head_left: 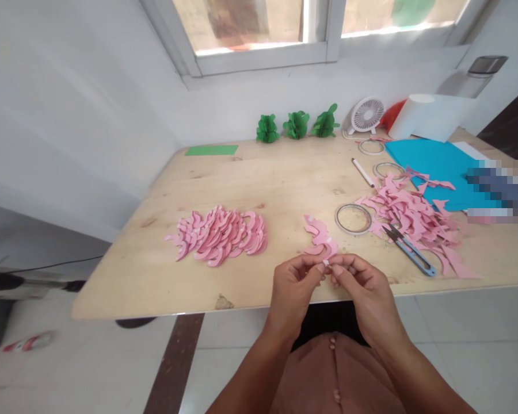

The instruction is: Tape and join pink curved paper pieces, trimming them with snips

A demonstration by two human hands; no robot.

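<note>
My left hand (294, 287) and my right hand (368, 287) meet at the table's front edge, fingertips pinched together. Between them shows a small white bit (326, 263) that looks like tape; my fingers hide what it joins. Just beyond my fingertips lie curved pink paper cutouts (317, 231), several with white spots on them. The nearest crescent reaches my fingers, and I cannot tell whether it is gripped. To the left is a heap of pink paper crescents (224, 233). On the right, thread snips (410, 250) rest against pink paper scraps (414, 207), beside a tape roll (353, 219).
Three green paper shapes (297, 125) stand along the wall, near a small white fan (367, 115). A green strip (211, 150) lies at the back left. Blue sheets (440, 167), a marker pen (363, 172) and more tape rolls (371, 147) are to the right.
</note>
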